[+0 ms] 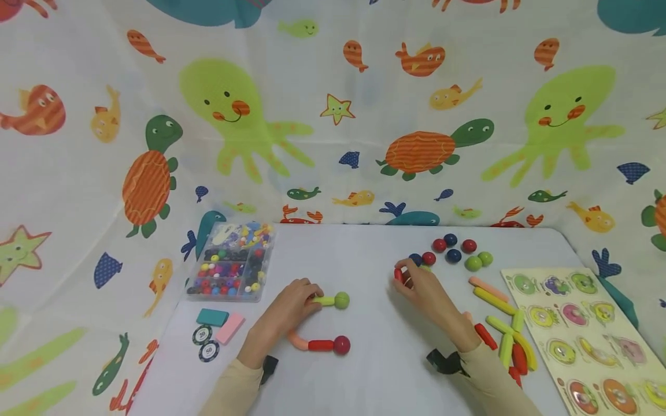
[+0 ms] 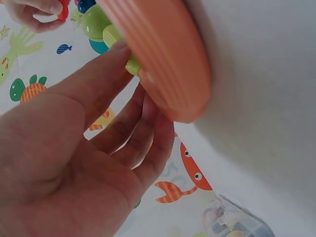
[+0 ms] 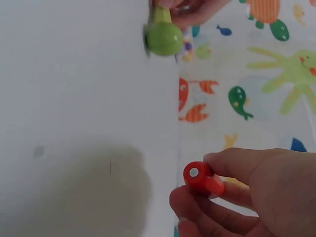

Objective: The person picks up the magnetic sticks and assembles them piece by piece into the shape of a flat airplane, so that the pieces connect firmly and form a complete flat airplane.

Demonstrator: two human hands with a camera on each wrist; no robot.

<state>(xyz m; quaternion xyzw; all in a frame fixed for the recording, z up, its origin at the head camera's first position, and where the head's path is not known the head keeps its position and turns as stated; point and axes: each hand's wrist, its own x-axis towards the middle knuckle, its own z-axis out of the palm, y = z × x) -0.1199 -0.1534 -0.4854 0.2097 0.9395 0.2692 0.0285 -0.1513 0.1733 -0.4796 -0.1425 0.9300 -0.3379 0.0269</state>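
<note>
My left hand pinches a light green stick, which has a green ball on its right end. Nearer me lies a curved salmon stick, joined to a red stick and a dark red ball. The hand partly covers its curve in the head view. Farther right, above the table, my right hand holds a short red piece between thumb and fingers. A pale round disc shows in its end in the right wrist view.
A divided bead box stands back left, with a teal block, a pink block and two chips nearer me. Loose balls and several coloured sticks lie right, beside a picture board.
</note>
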